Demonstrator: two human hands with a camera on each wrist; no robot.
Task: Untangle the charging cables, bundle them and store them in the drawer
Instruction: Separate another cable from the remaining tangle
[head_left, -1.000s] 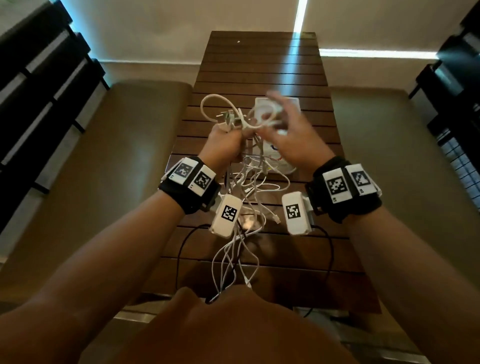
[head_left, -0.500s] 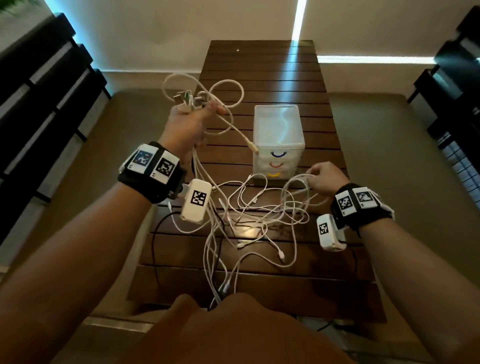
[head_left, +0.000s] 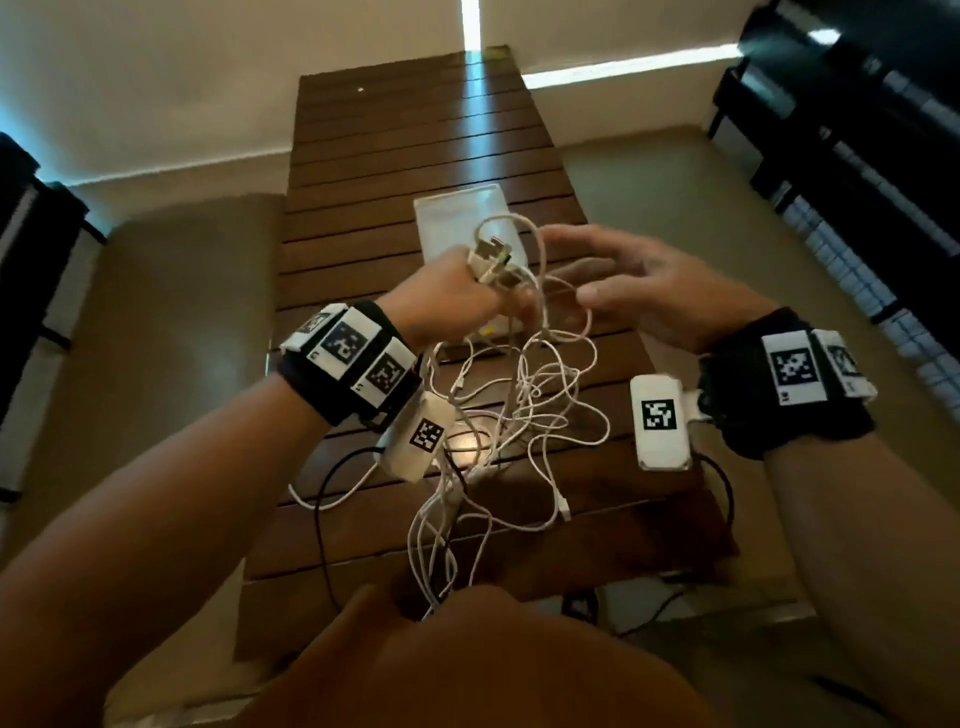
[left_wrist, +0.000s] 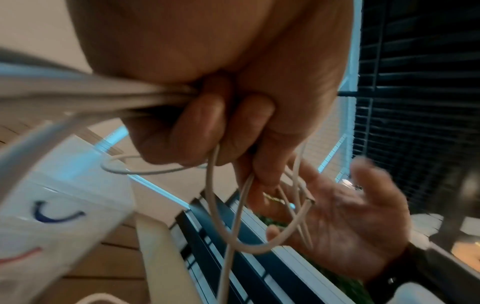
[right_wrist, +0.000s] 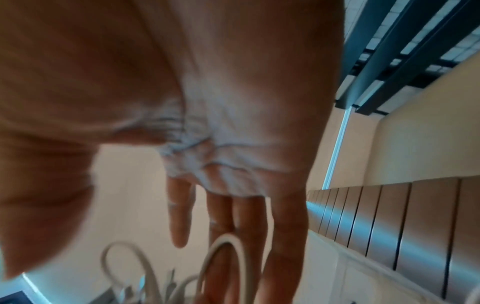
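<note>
Our left hand (head_left: 441, 306) at frame centre fisted round the plug ends of the white charging cables (head_left: 519, 415), which trail down over the slatted table (head_left: 363, 208), our right hand (head_left: 649, 291) flat-fingered beside them, gripping nothing, drawer unit (head_left: 457, 218) behind.

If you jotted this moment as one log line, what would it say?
left hand: grips white cables, tangled | right hand: open beside the loops | drawer box: on table, behind hands
</note>
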